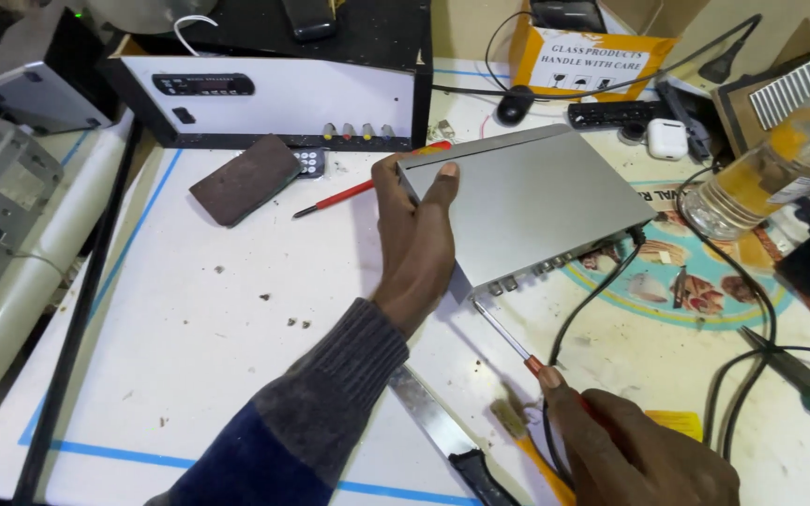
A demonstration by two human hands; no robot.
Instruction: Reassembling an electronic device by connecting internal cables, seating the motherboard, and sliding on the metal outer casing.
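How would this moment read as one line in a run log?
left hand: steadies silver box | right hand: holds screwdriver, tip at box's rear panel | black cable: plugged in rear

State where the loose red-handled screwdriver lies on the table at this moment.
In the head view, the loose red-handled screwdriver lies on the white table just left of the left hand, between the dark sanding block and the silver box.

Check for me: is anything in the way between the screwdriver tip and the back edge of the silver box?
Nothing visible blocks it. The right hand holds the screwdriver with its tip at the rear edge of the silver box, which the left hand steadies. A black cable hangs just beside the shaft.
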